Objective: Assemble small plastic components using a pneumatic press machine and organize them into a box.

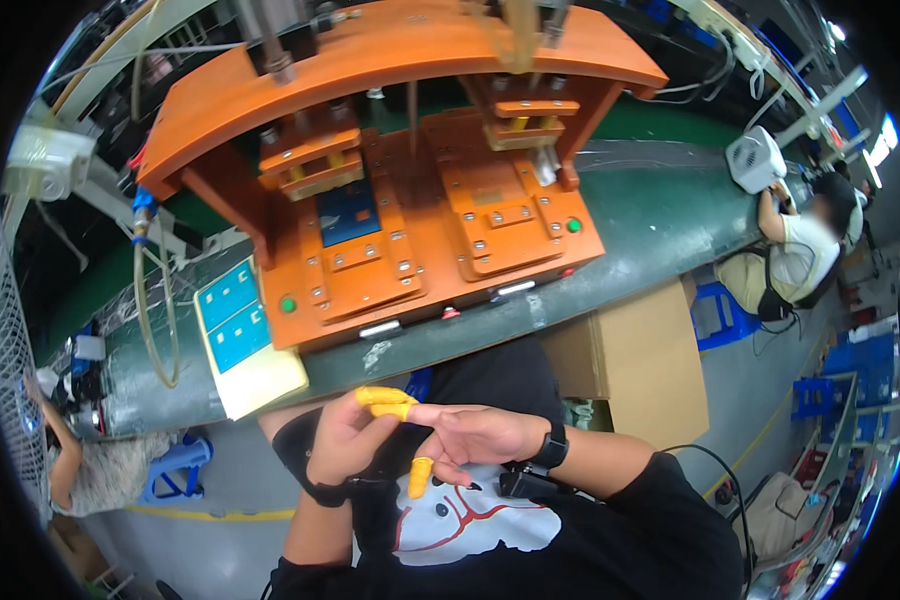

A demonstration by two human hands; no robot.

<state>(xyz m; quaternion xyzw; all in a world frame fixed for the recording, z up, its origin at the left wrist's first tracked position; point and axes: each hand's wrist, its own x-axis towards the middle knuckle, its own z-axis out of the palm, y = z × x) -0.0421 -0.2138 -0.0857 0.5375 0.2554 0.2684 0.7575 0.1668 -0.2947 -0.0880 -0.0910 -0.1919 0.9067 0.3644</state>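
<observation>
My left hand (342, 445) is closed in a pinch at the tip of a stretched-out finger of my right hand. At that meeting point sit yellow finger cots (388, 402); which of them belongs to which hand is partly hidden. Spread fingers show on my right hand (480, 432), which grips nothing. Another of its fingers, pointing down, wears a yellow finger cot (421, 478). Both hands are above my lap, in front of an orange two-station press (360, 290). A blue sheet (348, 213) lies on the press's left station.
Left of the press, a pale yellow pad with blue cards (238, 335) lies on the green bench (650, 210). An open cardboard box (650, 365) stands below the bench at right. A clear hose (145, 330) hangs at left. Seated people (790, 250) are on both sides.
</observation>
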